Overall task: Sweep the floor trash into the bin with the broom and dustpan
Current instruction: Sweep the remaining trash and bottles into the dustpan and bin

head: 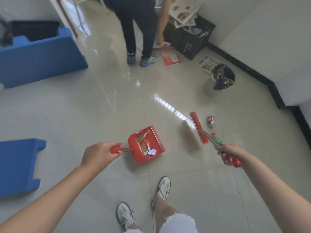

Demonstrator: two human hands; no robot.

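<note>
— What runs along the floor's (101,106) left edge?

— Two plastic pieces: a blue block (38,54) toward the far left corner and a second blue block (18,165) nearer, level with the arms.

— And the left hand?

— The left hand (99,155) is curled tight round the red handle of the dustpan (159,140). The pan is near the middle of the floor with its open mouth facing right. Paper and brown scraps (148,147) lie inside it. I cannot tell whether its base touches the tiles.

— Who is farther back?

— A second person (138,31) stands at the far edge, one hand lowered beside a black crate (190,42) stuffed with newspapers. A red booklet (170,56) lies flat just beside their shoes.

— Where is the broom?

— The broom (198,127) is to the right of the dustpan and apart from it, with its red brush head pointing away. The right hand (228,153) wraps its fingers round the shaft near the red end. A bottle (211,121) lies just right of the brush head, and a small green bottle (217,140) lies beside the shaft.

— And the bin?

— The bin (208,86), lined with a black bag, stands beyond the broom near the dark skirting at the floor's right edge. It is well apart from the dustpan. A leaflet (206,62) lies just behind it.
</note>
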